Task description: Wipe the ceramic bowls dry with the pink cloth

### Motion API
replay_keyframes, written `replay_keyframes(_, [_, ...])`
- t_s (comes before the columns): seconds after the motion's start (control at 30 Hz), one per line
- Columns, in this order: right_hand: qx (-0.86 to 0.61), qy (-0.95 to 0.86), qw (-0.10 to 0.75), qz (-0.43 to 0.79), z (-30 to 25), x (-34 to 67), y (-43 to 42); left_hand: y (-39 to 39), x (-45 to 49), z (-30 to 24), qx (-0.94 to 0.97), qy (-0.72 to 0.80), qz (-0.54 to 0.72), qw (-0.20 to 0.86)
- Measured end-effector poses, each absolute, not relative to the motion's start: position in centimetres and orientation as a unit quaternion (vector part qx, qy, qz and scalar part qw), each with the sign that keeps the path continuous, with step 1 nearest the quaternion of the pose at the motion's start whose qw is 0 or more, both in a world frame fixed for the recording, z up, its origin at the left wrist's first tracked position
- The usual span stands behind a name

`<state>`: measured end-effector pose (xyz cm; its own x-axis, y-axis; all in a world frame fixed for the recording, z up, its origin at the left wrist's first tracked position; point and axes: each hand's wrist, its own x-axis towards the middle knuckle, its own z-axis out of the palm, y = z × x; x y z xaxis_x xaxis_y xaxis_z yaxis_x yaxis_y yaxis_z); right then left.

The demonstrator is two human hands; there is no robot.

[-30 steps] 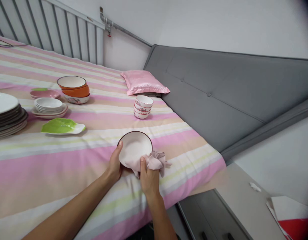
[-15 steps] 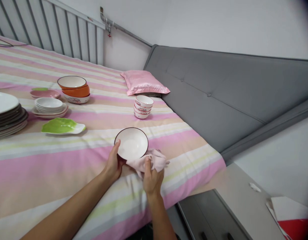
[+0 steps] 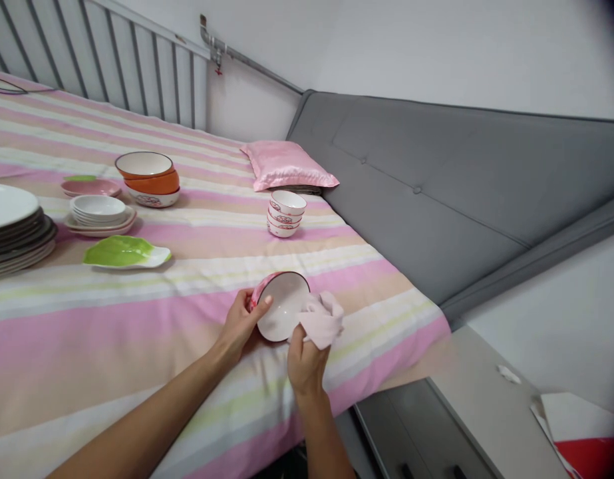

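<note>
My left hand (image 3: 243,324) grips a bowl (image 3: 281,306) by its left side, thumb over the rim. The bowl is white inside with a dark rim and red-pink patterning outside, and it tilts with its opening toward the right. In my right hand (image 3: 307,362) is a bunched pale pink cloth (image 3: 322,319), which lies against the bowl's right rim and covers part of it. Both hands are over the near edge of the striped bed (image 3: 177,313). Beyond the bowl stands a stack of small white bowls (image 3: 287,214) with red markings.
To the left are a green leaf-shaped dish (image 3: 120,251), small white dishes (image 3: 98,209), a stack of plates (image 3: 14,233) and stacked orange bowls (image 3: 152,181). A pink pillow (image 3: 289,165) lies by the grey headboard (image 3: 436,186). A grey nightstand (image 3: 421,426) stands lower right.
The bowl has tipped from facing upward onto its side and shifted slightly right, showing its patterned outside. My left hand moved right with it; the cloth moved slightly right.
</note>
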<state>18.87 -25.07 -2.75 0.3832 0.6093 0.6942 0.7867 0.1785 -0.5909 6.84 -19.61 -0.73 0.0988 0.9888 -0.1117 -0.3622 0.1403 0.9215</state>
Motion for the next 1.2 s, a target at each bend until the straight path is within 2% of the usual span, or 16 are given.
replay_keyframes(0.23, [-0.632, -0.626, 0.436, -0.137, -2.5, 19.0, -25.0, -19.5, 6.4, -0.8, 0.589, 0.414, 0.503, 0.479])
replay_keyframes(0.43, [-0.636, -0.66, 0.383, -0.12, -1.8, 19.6, -25.2, -19.6, 6.1, -0.4, 0.686, 0.382, 0.458, 0.418])
replay_keyframes(0.73, [-0.666, -0.644, 0.364, -0.098, -1.8, 19.8, -25.0, -19.7, 5.7, -1.2, 0.736, 0.338, 0.443, 0.385])
replay_keyframes(0.93, [-0.72, -0.597, 0.353, -0.011, -3.0, 19.7, -24.2, -19.4, 5.9, -1.4, 0.727, 0.331, 0.443, 0.407])
replay_keyframes(1.1, [-0.709, -0.575, 0.402, 0.067, -3.8, 19.7, -23.9, -19.2, 6.1, -1.6, 0.716, 0.324, 0.444, 0.43])
replay_keyframes(1.2, [-0.703, -0.573, 0.403, 0.126, -3.4, 19.7, -23.9, -19.2, 6.2, -1.5, 0.706, 0.31, 0.45, 0.451])
